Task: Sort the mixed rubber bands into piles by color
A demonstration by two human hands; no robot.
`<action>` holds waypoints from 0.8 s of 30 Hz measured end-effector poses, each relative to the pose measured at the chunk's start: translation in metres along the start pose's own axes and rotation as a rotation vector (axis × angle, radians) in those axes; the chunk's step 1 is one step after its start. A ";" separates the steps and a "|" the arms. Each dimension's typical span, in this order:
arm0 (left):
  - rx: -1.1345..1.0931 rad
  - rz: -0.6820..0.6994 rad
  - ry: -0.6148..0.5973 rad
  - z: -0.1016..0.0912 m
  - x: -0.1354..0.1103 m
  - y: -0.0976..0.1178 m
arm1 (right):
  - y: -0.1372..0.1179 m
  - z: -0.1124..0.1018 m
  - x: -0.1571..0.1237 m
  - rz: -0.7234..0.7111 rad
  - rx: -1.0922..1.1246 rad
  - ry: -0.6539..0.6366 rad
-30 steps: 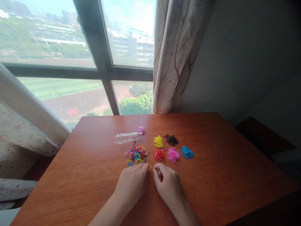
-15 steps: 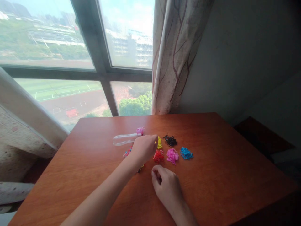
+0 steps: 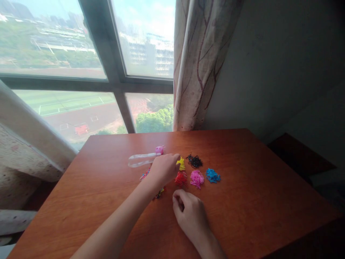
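Note:
My left hand is over the small yellow rubber bands, fingers bent downward and close together. Its fingertips are partly hidden, and anything between them is too small to make out. My right hand rests on the table with its fingers curled and thumb against the index finger; what it may hold does not show. Just beyond it are piles of red bands and pink bands. Blue bands lie to the right, black bands farther back. Mixed bands show partly behind my left forearm.
A clear container with a pink top lies on its side behind my left hand. More mixed bands peek out below my left wrist. The wooden table reaches toward a window and a curtain.
The whole view has shifted very slightly. My left hand has moved a little at the yellow bands, showing slightly more of them. My right hand keeps its pose.

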State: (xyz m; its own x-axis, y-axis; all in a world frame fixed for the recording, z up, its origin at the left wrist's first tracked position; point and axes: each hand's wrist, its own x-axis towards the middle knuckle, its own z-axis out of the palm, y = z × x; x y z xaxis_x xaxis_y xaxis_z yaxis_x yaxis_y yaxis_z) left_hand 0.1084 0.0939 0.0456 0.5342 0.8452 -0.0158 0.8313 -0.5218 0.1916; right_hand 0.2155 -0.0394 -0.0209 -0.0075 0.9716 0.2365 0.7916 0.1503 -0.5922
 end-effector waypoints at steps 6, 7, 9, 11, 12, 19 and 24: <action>-0.021 -0.040 0.007 -0.015 -0.045 -0.018 | -0.002 -0.002 0.000 0.011 -0.037 -0.024; -0.028 -0.053 0.009 -0.015 -0.055 -0.023 | -0.002 -0.002 0.000 0.012 -0.040 -0.026; -0.071 -0.107 0.029 -0.013 -0.073 -0.032 | -0.003 -0.002 0.000 0.013 -0.043 -0.032; -0.112 -0.149 0.032 -0.008 -0.090 -0.040 | -0.004 -0.003 0.000 0.014 -0.048 -0.038; -0.117 -0.175 0.037 -0.005 -0.097 -0.044 | -0.006 -0.004 0.001 0.015 -0.052 -0.041; -0.162 -0.281 0.004 0.013 -0.123 -0.055 | -0.011 -0.007 0.002 -0.006 -0.087 -0.034; -0.185 -0.277 -0.083 0.016 -0.126 -0.051 | -0.012 -0.003 0.002 -0.031 -0.118 -0.036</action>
State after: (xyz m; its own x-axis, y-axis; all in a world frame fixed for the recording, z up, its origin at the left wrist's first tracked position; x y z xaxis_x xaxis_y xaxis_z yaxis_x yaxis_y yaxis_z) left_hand 0.0008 0.0117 0.0220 0.3087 0.9358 -0.1704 0.9086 -0.2371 0.3439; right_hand 0.2083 -0.0397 -0.0111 -0.0533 0.9732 0.2238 0.8572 0.1595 -0.4896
